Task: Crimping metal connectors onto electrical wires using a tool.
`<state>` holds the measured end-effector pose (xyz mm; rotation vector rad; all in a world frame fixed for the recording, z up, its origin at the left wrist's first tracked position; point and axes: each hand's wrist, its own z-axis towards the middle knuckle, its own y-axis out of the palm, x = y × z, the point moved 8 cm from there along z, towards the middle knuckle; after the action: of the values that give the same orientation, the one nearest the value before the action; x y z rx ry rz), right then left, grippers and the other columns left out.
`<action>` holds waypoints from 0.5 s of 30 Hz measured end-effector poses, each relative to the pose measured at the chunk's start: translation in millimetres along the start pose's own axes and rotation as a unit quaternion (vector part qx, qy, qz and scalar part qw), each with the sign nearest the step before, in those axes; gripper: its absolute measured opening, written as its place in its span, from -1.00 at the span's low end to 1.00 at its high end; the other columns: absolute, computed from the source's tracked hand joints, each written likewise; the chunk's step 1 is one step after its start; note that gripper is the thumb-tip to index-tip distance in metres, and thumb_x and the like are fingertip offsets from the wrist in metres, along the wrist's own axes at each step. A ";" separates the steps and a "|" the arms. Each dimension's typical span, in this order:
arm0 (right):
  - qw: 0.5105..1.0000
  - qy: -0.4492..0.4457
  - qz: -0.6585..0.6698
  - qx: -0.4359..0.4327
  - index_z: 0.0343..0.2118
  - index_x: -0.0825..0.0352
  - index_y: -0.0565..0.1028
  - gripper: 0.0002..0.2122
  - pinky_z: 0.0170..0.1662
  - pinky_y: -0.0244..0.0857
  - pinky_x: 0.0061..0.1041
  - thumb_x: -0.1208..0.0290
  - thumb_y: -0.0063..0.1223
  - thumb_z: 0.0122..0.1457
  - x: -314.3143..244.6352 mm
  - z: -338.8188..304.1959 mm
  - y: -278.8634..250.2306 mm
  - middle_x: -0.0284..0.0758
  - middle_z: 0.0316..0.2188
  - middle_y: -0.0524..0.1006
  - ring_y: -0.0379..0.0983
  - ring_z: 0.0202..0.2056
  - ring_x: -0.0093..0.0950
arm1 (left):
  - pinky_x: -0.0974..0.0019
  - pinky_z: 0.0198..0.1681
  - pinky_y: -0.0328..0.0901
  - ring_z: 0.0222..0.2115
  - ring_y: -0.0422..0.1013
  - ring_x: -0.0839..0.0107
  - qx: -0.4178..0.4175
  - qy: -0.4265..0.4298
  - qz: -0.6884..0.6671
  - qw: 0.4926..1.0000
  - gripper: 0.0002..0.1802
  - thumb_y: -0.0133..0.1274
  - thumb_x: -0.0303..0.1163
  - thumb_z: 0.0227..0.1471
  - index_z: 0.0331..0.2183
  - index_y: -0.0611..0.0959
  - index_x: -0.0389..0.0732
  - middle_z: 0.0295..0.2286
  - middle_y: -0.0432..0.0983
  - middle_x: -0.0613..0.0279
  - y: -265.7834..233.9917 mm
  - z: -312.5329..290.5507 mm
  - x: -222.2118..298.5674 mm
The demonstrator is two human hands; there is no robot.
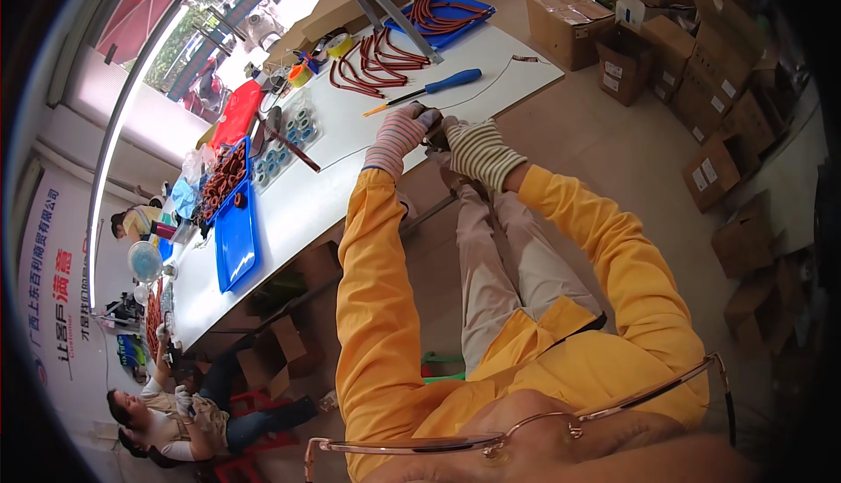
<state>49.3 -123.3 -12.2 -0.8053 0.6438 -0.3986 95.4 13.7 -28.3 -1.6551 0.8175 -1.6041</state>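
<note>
Both hands wear striped knit gloves and meet at the near edge of the white table. My left hand, in a pink and pale striped glove, has its fingers closed on a small dark object. Curled against the same object from the other side is my right hand, in a dark and cream striped glove. The fingers cover most of it, so its kind cannot be told. Just beyond them lies a screwdriver-like tool with a blue handle and orange tip. Several reddish-brown cords lie farther back.
A blue tray and brown rings are at left, near a bag of round teal pieces. Another blue tray holds cords. A metal post crosses the table. Cardboard boxes stand right; another person sits lower left.
</note>
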 end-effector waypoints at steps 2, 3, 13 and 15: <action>0.993 0.051 -0.057 -0.093 -0.25 0.39 0.37 -0.55 -0.24 0.32 -0.24 0.04 0.03 0.00 -4.7 4.2 -1.1 -0.13 -0.38 0.54 0.50 -0.32 -0.22 | 0.28 -0.16 0.29 -0.27 0.43 0.20 0.014 -0.007 0.001 1.000 -0.53 -0.05 -0.02 0.02 -0.17 0.56 -0.18 -0.31 0.53 0.05 -6.9 -2.4 -10.1; 0.988 0.061 -0.045 -0.132 -0.21 0.42 0.35 -0.56 -0.19 0.29 -0.19 0.10 0.02 0.01 -12.7 6.1 -9.3 -0.13 -0.35 0.54 0.48 -0.28 -0.20 | 0.28 -0.16 0.29 -0.27 0.44 0.21 0.015 -0.001 -0.006 1.000 -0.53 -0.05 -0.02 0.02 -0.17 0.56 -0.18 -0.31 0.53 0.06 -7.9 0.3 -11.3; 0.966 0.129 0.184 -0.124 -0.23 0.44 0.32 -0.72 -0.26 0.35 -0.39 0.44 0.00 -0.01 26.4 15.1 5.9 -0.09 -0.44 0.48 0.45 -0.37 -0.29 | 0.39 -0.23 0.30 -0.33 0.44 0.41 0.044 -0.014 -0.045 0.998 -0.61 0.05 -0.20 0.01 -0.19 0.57 -0.28 -0.36 0.55 0.13 -6.6 -4.2 -6.1; 0.943 0.165 0.269 -0.106 -0.26 0.46 0.35 -0.73 -0.25 0.34 -0.44 0.44 0.04 -0.01 41.4 8.4 10.1 -0.13 -0.42 0.48 0.43 -0.37 -0.37 | 0.40 -0.24 0.30 -0.35 0.44 0.42 0.029 -0.044 -0.037 0.998 -0.61 0.07 -0.19 -0.01 -0.20 0.58 -0.27 -0.39 0.55 0.15 -10.7 -8.7 8.0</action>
<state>86.5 -135.4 -31.1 -0.7335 1.1990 0.0431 86.8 12.8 -14.9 -1.7191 0.6658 -1.5784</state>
